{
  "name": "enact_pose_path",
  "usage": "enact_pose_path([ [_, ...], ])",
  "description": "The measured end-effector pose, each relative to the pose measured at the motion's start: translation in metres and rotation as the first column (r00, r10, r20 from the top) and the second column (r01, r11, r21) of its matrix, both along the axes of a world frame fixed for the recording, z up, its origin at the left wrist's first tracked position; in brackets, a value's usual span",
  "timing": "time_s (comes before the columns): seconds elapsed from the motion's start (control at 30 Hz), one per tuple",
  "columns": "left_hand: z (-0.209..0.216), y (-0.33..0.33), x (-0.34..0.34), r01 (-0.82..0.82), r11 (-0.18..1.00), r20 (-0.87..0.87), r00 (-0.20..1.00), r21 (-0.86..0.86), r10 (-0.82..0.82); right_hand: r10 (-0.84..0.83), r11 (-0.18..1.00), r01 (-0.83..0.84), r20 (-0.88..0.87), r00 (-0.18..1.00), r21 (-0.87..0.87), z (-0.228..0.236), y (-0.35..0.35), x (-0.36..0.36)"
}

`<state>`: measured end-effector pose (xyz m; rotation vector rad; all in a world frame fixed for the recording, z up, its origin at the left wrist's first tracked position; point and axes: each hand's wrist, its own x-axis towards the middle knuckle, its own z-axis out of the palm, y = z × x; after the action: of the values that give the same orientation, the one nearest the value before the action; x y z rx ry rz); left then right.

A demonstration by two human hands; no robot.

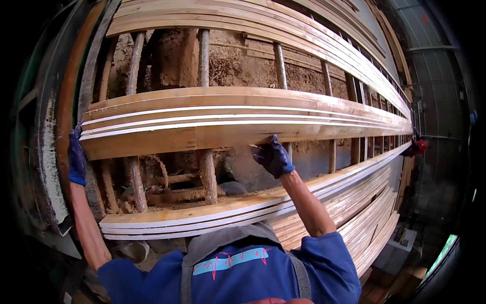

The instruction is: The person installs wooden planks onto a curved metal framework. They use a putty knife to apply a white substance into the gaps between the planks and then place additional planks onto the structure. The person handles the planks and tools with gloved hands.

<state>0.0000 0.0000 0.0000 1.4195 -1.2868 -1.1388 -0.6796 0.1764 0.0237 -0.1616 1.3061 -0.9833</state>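
Note:
Across the middle lies a stack of long wooden boards (152, 144) with white front edges, resting on metal rollers. My left hand (77, 156), in a dark blue glove, is against the stack's left end, its fingers stretched along the board ends. My right hand (274, 157), gloved alike, is at the near side of the front board. Its fingers are apart, with the tips at the board's lower edge. Close to my body runs another stack of white-edged boards (202, 215). Neither hand visibly grips a board.
More long boards (228, 17) lie across the far side of the rollers (204, 61). Sawdust (233, 71) covers the ground beneath. At the right end shows another person's red-gloved hand (418, 147). Rough boards (354, 223) are piled at the near right, beside a pale box (397, 251).

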Motion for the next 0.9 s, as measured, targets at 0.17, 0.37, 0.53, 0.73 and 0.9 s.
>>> enact_pose_path([
  [0.17, 0.038, 0.002, -0.017, 0.153, 0.961, 0.494, 0.869, -0.23, -0.02, -0.302, 0.953, 0.299, 0.176, 0.937, 0.042, -0.001, -0.023, 0.02],
  [0.37, 0.037, -0.085, -0.051, -0.148, 0.989, -0.049, 0.988, 0.006, 0.149, -0.043, 0.943, -0.011, -0.155, 0.987, -0.332, -0.036, -0.085, 0.001],
  [0.53, 0.029, -0.178, -0.051, -0.125, 0.988, 0.284, 0.947, -0.095, 0.148, -0.452, 0.757, 0.579, 0.396, 0.799, -0.304, 0.0, -0.176, 0.026],
  [0.73, 0.012, -0.178, -0.005, -0.073, 0.983, 0.186, 0.977, -0.168, 0.105, -0.411, 0.72, 0.644, 0.588, 0.696, -0.259, 0.012, -0.219, 0.037],
  [0.9, 0.075, -0.103, -0.073, 0.038, 0.939, -0.339, 0.937, 0.343, 0.086, -0.354, 0.766, 0.573, 0.553, 0.754, -0.291, 0.051, -0.139, 0.024],
])
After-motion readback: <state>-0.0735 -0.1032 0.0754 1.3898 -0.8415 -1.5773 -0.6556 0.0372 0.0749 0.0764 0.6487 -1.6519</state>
